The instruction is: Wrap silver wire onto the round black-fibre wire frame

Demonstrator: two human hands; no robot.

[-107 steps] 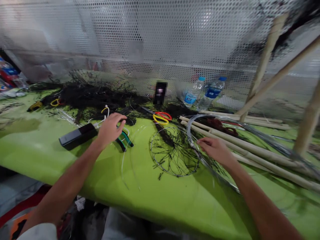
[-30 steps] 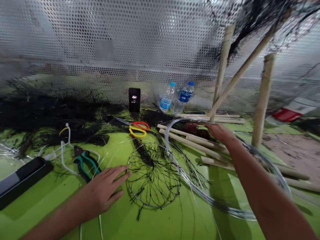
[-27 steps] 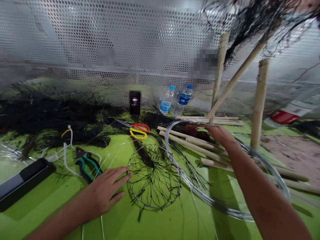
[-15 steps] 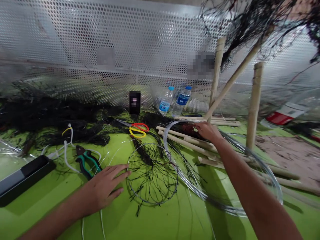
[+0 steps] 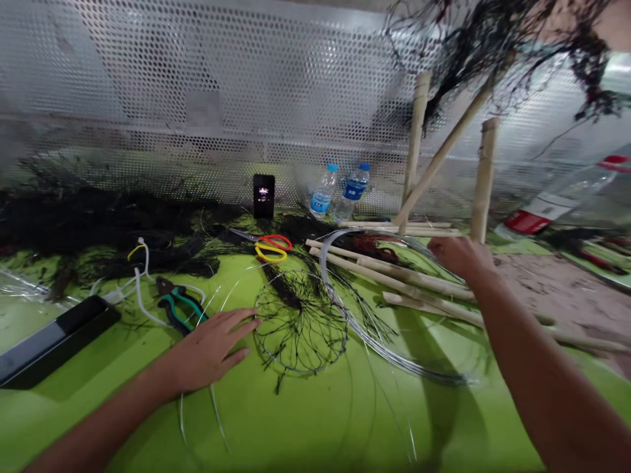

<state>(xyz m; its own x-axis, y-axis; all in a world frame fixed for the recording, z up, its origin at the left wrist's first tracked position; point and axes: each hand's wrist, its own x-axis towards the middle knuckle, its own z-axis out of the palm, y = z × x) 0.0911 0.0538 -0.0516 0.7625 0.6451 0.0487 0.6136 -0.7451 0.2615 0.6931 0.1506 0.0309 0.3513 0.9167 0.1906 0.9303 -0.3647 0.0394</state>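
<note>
My left hand (image 5: 211,345) lies palm down with fingers spread, its fingertips at the left edge of a round wire hoop (image 5: 315,372) strung with dark netting. My right hand (image 5: 456,256) is closed at the far side of a large coil of silver wire (image 5: 394,358), near the bamboo sticks; what its fingers hold is too small to make out. Pliers with green and black handles (image 5: 180,309) lie just beyond my left hand. Scissors with red and yellow handles (image 5: 273,246) rest behind the hoop.
Dark netting (image 5: 98,223) is heaped at the back left. A phone (image 5: 263,196) and two water bottles (image 5: 321,197) (image 5: 353,190) stand by the perforated screen. Upright bamboo posts (image 5: 486,177), a large bottle (image 5: 537,210) and a black-grey box (image 5: 59,338) flank the work surface (image 5: 305,433).
My right hand has moved right, along the far side of the wire coil. The view has shifted slightly. My left hand stays beside the hoop.
</note>
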